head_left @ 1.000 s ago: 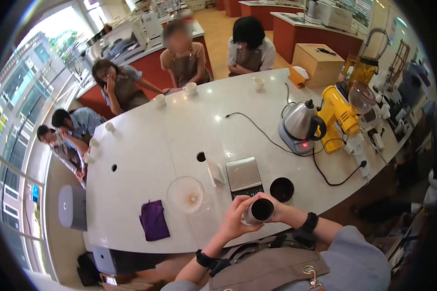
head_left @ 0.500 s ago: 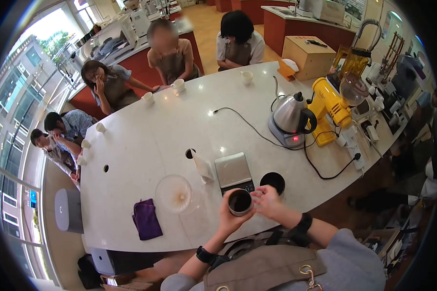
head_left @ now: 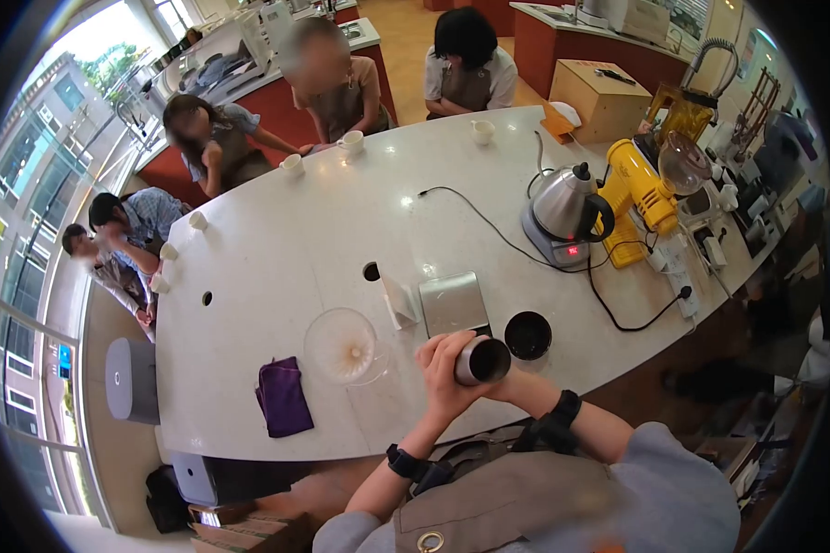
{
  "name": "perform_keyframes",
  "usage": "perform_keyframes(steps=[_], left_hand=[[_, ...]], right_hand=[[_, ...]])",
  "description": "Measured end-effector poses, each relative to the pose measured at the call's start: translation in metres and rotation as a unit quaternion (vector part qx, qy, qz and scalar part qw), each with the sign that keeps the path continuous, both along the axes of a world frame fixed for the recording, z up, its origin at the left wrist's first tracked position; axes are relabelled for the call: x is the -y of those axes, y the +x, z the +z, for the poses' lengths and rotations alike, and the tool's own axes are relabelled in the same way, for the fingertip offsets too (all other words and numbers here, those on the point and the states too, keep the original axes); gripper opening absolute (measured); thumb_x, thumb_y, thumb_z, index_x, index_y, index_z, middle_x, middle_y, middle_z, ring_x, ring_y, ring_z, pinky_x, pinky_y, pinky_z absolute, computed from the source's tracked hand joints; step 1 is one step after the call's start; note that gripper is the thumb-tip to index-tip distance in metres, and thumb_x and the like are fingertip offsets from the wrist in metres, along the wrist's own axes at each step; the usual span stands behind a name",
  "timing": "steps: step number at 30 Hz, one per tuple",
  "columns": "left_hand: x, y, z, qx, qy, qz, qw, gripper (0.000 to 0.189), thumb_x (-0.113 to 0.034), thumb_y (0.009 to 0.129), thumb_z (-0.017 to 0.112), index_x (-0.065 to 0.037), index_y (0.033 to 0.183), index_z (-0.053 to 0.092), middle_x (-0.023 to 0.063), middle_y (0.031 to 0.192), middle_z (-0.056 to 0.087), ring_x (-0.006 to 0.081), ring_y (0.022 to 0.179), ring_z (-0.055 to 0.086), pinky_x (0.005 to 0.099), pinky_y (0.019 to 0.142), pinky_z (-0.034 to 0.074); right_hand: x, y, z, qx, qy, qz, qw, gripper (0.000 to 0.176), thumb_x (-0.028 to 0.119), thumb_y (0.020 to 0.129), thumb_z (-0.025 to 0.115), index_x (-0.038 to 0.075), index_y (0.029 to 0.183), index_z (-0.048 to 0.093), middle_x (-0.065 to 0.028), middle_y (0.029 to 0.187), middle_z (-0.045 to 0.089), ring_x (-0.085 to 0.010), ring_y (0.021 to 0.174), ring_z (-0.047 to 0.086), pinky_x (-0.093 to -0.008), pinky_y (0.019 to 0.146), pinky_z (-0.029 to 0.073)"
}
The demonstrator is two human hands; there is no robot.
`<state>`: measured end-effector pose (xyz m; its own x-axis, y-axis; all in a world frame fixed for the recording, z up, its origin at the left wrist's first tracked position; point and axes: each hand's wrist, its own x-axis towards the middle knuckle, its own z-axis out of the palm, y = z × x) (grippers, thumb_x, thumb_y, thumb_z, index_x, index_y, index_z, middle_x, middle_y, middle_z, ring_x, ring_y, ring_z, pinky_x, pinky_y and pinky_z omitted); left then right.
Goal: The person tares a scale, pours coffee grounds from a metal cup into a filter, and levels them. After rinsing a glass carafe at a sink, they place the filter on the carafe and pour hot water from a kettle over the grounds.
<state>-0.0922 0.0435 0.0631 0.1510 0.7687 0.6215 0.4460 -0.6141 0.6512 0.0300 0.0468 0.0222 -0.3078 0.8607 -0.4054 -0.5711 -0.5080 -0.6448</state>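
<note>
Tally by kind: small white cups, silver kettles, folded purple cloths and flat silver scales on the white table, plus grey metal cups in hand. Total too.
Small white cups: 6
Silver kettle: 1
Folded purple cloth: 1
Flat silver scale: 1
Grey metal cup, held: 1
Total: 10

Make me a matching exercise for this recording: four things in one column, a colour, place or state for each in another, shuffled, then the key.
Things
1. Cloth
2. Kettle
3. Metal cup
4. Grinder

Descriptions
A. Gripped by the left hand
B. Yellow body
C. Purple
D. On a base with a red display

Pairs: 1-C, 2-D, 3-A, 4-B
</note>
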Motion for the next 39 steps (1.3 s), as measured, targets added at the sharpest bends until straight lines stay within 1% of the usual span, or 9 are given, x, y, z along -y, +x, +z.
perform_keyframes(steps=[4,12,15,19,21,28,33,36,39], left_hand=[[0.003,-0.015,-0.012,0.007,0.069,0.036,0.997,0.062,-0.013,0.059,0.087,-0.008,0.113,0.057,0.0081,0.113,0.065,0.0286,0.103,0.058,0.0387,0.088,0.045],[0.010,-0.033,-0.010,0.216,-0.010,-0.139,0.966,0.084,-0.024,0.067,0.087,-0.006,0.130,0.033,0.0226,0.112,0.061,0.0301,0.106,0.060,0.0438,0.092,0.047],[0.002,-0.057,0.016,0.217,0.035,-0.154,0.963,0.086,-0.024,0.067,0.086,-0.007,0.130,0.031,0.0233,0.110,0.061,0.0318,0.099,0.063,0.0437,0.088,0.050],[-0.005,-0.101,0.061,-0.045,0.151,-0.122,0.980,0.078,-0.030,0.065,0.087,-0.007,0.125,0.042,0.0194,0.105,0.064,0.0296,0.086,0.067,0.0372,0.071,0.056],[-0.006,-0.112,0.073,-0.161,0.161,-0.077,0.971,0.065,-0.032,0.064,0.087,-0.006,0.115,0.055,0.0159,0.102,0.065,0.0268,0.081,0.068,0.0333,0.063,0.058],[-0.018,-0.114,0.088,-0.123,0.171,-0.013,0.977,0.053,-0.026,0.068,0.083,-0.004,0.112,0.061,0.0148,0.101,0.064,0.0274,0.082,0.068,0.0341,0.067,0.059],[-0.034,-0.136,0.110,-0.047,0.006,-0.098,0.994,0.061,-0.019,0.065,0.085,-0.005,0.118,0.060,0.0131,0.114,0.057,0.0256,0.096,0.063,0.0329,0.077,0.052],[-0.040,-0.159,0.096,0.234,-0.150,-0.148,0.949,0.058,-0.048,0.089,0.053,0.000,0.122,0.055,0.0129,0.116,0.059,0.0255,0.110,0.059,0.0381,0.089,0.048],[-0.044,-0.184,0.079,0.226,-0.151,-0.097,0.957,0.069,-0.055,0.094,0.031,0.000,0.128,0.052,0.0157,0.121,0.061,0.0267,0.118,0.057,0.0416,0.097,0.045]], right_hand=[[-0.002,0.011,0.040,-0.062,-0.165,0.139,0.975,0.042,0.049,0.097,0.042,0.014,0.110,0.060,-0.0012,0.103,0.064,-0.0154,0.098,0.063,-0.0373,0.086,0.052],[-0.001,0.008,0.035,-0.105,-0.148,0.161,0.970,0.043,0.055,0.093,0.049,0.017,0.111,0.059,-0.0020,0.093,0.064,-0.0145,0.084,0.063,-0.0313,0.069,0.052],[-0.007,0.014,0.033,-0.092,-0.075,0.323,0.939,0.052,0.058,0.088,0.054,0.011,0.113,0.056,-0.0073,0.090,0.061,-0.0180,0.068,0.058,-0.0289,0.056,0.046],[-0.012,-0.005,0.062,0.005,-0.079,0.198,0.977,0.053,0.054,0.086,0.056,0.009,0.113,0.056,-0.0077,0.091,0.060,-0.0152,0.070,0.056,-0.0234,0.055,0.042],[-0.030,0.007,0.043,-0.083,0.027,0.304,0.949,0.052,0.053,0.086,0.058,0.011,0.117,0.055,-0.0062,0.100,0.059,-0.0127,0.073,0.054,-0.0234,0.057,0.042],[-0.027,-0.037,0.102,-0.111,-0.077,0.093,0.986,0.041,0.051,0.091,0.058,0.014,0.109,0.057,-0.0011,0.090,0.062,-0.0092,0.063,0.052,-0.0209,0.046,0.037],[-0.050,-0.049,0.121,-0.030,-0.029,0.071,0.997,0.043,0.054,0.086,0.063,0.014,0.102,0.056,-0.0014,0.084,0.061,-0.0076,0.051,0.047,-0.0195,0.038,0.032],[-0.060,-0.050,0.130,0.011,0.009,0.056,0.998,0.043,0.052,0.086,0.064,0.012,0.098,0.054,-0.0023,0.082,0.060,-0.0074,0.049,0.045,-0.0198,0.037,0.031],[-0.063,-0.064,0.134,0.074,0.040,-0.015,0.996,0.041,0.051,0.087,0.063,0.012,0.096,0.054,-0.0015,0.080,0.059,-0.0062,0.049,0.043,-0.0194,0.037,0.030]])
